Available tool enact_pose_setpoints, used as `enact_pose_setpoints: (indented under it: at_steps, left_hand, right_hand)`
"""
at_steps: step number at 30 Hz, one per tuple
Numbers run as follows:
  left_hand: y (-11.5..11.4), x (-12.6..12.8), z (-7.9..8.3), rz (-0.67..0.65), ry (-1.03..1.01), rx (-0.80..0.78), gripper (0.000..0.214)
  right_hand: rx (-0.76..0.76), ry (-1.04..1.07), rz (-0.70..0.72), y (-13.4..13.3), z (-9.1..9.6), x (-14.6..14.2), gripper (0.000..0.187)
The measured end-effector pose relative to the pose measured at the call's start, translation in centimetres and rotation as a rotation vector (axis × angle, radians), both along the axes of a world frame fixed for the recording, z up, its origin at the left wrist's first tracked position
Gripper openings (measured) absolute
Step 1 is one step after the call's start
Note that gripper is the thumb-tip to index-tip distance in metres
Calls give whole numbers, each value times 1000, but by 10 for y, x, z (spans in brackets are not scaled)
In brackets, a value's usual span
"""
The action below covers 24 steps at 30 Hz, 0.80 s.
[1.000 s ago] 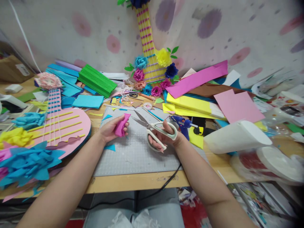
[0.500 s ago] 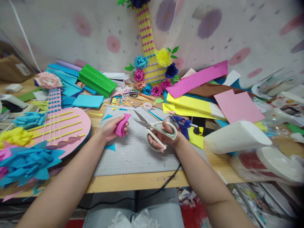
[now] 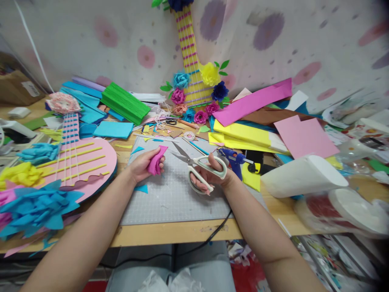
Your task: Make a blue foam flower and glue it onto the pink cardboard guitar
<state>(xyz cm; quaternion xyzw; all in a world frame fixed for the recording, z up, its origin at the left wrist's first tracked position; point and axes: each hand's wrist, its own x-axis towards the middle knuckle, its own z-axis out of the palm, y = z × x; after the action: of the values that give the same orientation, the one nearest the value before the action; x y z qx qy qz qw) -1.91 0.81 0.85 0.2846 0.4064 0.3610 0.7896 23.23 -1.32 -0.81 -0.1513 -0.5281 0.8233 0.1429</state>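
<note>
A folded piece of magenta crepe paper (image 3: 157, 161) is pinched in my left hand (image 3: 142, 166), above the left half of the grey cutting mat (image 3: 170, 205). My right hand (image 3: 209, 174) has its fingers through the handles of white-handled scissors (image 3: 183, 156). The scissors' blades are spread apart and point left toward the magenta paper, with a gap between them and it. Small blue paper scraps (image 3: 141, 189) lie on the mat beside my left hand. Just behind my right hand rests a blue glue gun (image 3: 232, 158).
A pink paper guitar (image 3: 91, 162) with paper flowers lies at left; a yellow one (image 3: 191, 52) leans on the wall. Green crepe paper (image 3: 124, 103), a magenta sheet (image 3: 253, 101) and yellow sheets (image 3: 243, 134) are piled at the back. A white roll (image 3: 304, 176) lies at right.
</note>
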Motion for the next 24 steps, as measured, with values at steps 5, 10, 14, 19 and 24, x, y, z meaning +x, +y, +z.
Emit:
enact_pose_setpoints:
  at_steps: [5, 10, 14, 19, 24]
  left_hand:
    - [0, 1, -1, 0, 3, 0, 25]
    - [0, 0, -1, 0, 5, 10, 24]
    - [0, 0, -1, -1, 11, 11, 24]
    - [0, 0, -2, -13, 12, 28, 24]
    - [0, -1, -3, 0, 54, 109, 21]
  right_hand:
    - [-15, 30, 16, 0, 0, 0, 85]
    - [-14, 37, 22, 0, 0, 0, 84]
    - [-25, 43, 14, 0, -1, 0, 84]
    - [-44, 108, 30, 1, -4, 0, 83]
    - [-57, 113, 33, 2, -7, 2, 84]
